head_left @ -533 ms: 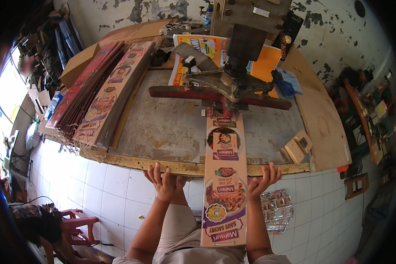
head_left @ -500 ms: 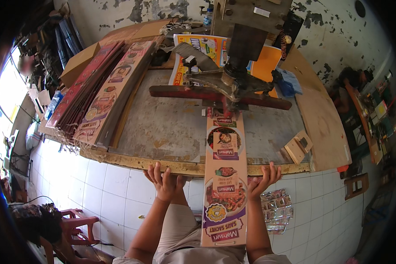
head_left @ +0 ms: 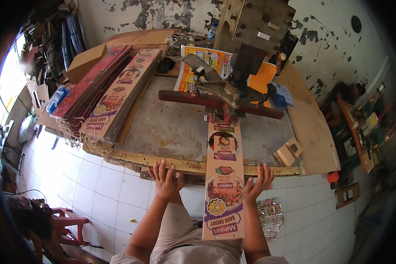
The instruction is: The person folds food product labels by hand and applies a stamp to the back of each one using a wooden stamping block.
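Note:
A long beige printed cardboard strip (head_left: 225, 169) lies over the table's front edge, its near end out above my lap. The far end sits beneath the red crossbar of a metal press (head_left: 226, 99). At the table edge (head_left: 132, 157), left of the strip, my left hand (head_left: 165, 181) has its fingers spread and pointing up, holding nothing. My right hand (head_left: 255, 187) is just right of the strip with its fingers apart. Its thumb is close to the strip's side; I cannot tell whether they touch.
Stacks of similar beige strips (head_left: 123, 90) and dark red strips (head_left: 94, 81) lie on the table's left. A small wooden block (head_left: 289, 152) is near the right front corner. Bright printed sheets (head_left: 207, 61) lie behind the press. A red stool (head_left: 70, 226) stands lower left; another person (head_left: 345, 94) is far right.
The whole view has shifted and turned slightly. Both hands stay at the table edge with fingers spread. The strip keeps its place under the press.

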The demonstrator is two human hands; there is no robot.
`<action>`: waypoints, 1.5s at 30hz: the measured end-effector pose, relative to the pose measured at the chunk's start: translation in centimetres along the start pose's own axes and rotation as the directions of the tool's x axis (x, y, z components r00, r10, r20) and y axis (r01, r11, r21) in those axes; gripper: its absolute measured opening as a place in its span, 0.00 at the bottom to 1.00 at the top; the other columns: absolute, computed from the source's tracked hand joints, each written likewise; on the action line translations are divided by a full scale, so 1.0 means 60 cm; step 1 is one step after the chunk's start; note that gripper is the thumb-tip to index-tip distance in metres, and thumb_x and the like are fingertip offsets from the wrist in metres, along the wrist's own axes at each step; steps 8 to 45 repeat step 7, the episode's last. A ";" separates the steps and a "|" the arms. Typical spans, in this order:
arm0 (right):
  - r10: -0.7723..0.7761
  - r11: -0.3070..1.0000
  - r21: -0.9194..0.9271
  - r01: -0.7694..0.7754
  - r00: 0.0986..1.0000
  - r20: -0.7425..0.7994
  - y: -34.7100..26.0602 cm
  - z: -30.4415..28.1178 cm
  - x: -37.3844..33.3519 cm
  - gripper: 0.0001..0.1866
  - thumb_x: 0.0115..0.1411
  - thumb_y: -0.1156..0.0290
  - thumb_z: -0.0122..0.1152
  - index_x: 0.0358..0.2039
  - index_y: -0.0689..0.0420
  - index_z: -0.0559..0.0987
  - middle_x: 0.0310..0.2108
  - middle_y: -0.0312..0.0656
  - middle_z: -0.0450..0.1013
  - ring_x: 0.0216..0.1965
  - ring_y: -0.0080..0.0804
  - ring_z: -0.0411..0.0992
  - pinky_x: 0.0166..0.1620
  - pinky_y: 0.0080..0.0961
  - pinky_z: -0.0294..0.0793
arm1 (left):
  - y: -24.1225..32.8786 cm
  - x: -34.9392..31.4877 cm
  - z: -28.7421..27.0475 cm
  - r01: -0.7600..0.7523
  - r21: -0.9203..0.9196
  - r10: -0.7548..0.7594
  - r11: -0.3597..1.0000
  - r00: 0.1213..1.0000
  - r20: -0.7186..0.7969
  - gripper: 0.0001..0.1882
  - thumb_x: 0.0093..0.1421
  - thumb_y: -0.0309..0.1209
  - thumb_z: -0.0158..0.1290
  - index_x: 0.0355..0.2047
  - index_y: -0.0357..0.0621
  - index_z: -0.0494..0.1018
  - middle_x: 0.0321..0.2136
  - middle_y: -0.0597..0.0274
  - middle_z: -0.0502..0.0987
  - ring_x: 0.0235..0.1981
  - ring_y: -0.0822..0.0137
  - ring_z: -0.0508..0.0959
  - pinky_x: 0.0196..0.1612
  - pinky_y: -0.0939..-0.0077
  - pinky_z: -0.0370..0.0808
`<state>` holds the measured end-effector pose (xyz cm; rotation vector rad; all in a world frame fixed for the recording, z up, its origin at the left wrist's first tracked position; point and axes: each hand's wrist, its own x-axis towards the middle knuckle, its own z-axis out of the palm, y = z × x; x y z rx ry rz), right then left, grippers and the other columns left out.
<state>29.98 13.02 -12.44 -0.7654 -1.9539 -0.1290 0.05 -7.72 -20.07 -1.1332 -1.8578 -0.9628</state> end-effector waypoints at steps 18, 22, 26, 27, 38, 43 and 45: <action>0.389 0.770 0.474 -0.428 0.903 0.183 -0.052 -0.096 -0.043 0.36 0.81 0.54 0.57 0.80 0.59 0.62 0.83 0.46 0.58 0.85 0.61 0.46 0.83 0.64 0.43 | 0.010 0.010 -0.023 0.027 -0.027 -0.025 0.999 0.997 0.074 0.35 0.62 0.42 0.66 0.69 0.53 0.72 0.78 0.45 0.64 0.81 0.34 0.56 0.81 0.20 0.39; 0.389 0.770 0.474 -0.428 0.903 0.183 -0.052 -0.096 -0.043 0.36 0.81 0.54 0.57 0.80 0.59 0.62 0.83 0.46 0.58 0.85 0.61 0.46 0.83 0.64 0.43 | 0.010 0.010 -0.023 0.027 -0.027 -0.025 0.999 0.997 0.074 0.35 0.62 0.42 0.66 0.69 0.53 0.72 0.78 0.45 0.64 0.81 0.34 0.56 0.81 0.20 0.39; 0.389 0.770 0.474 -0.428 0.903 0.183 -0.052 -0.096 -0.043 0.36 0.81 0.54 0.57 0.80 0.59 0.62 0.83 0.46 0.58 0.85 0.61 0.46 0.83 0.64 0.43 | 0.010 0.010 -0.023 0.027 -0.027 -0.025 0.999 0.997 0.074 0.35 0.62 0.42 0.66 0.69 0.53 0.72 0.78 0.45 0.64 0.81 0.34 0.56 0.81 0.20 0.39; 0.389 0.770 0.474 -0.428 0.903 0.183 -0.052 -0.096 -0.043 0.36 0.81 0.54 0.57 0.80 0.59 0.62 0.83 0.46 0.58 0.85 0.61 0.46 0.83 0.64 0.43 | 0.010 0.010 -0.023 0.027 -0.027 -0.025 0.999 0.997 0.074 0.35 0.62 0.42 0.66 0.69 0.53 0.72 0.78 0.45 0.64 0.81 0.34 0.56 0.81 0.20 0.39; 0.389 0.770 0.474 -0.428 0.903 0.183 -0.052 -0.096 -0.043 0.36 0.81 0.54 0.57 0.80 0.59 0.62 0.83 0.46 0.58 0.85 0.61 0.46 0.83 0.64 0.43 | 0.010 0.010 -0.023 0.027 -0.027 -0.025 0.999 0.997 0.074 0.35 0.62 0.42 0.66 0.69 0.53 0.72 0.78 0.45 0.64 0.81 0.34 0.56 0.81 0.20 0.39; 0.389 0.770 0.474 -0.428 0.903 0.183 -0.052 -0.096 -0.043 0.36 0.81 0.54 0.57 0.80 0.59 0.62 0.83 0.46 0.58 0.85 0.61 0.46 0.83 0.64 0.43 | 0.010 0.010 -0.023 0.027 -0.027 -0.025 0.999 0.997 0.074 0.35 0.62 0.42 0.66 0.69 0.53 0.72 0.78 0.45 0.64 0.81 0.34 0.56 0.81 0.20 0.39; 0.389 0.770 0.474 -0.428 0.903 0.183 -0.052 -0.096 -0.043 0.36 0.81 0.54 0.57 0.80 0.59 0.62 0.83 0.46 0.58 0.85 0.61 0.46 0.83 0.64 0.43 | 0.010 0.010 -0.023 0.027 -0.027 -0.025 0.999 0.997 0.074 0.35 0.62 0.42 0.66 0.69 0.53 0.72 0.78 0.45 0.64 0.81 0.34 0.56 0.81 0.20 0.39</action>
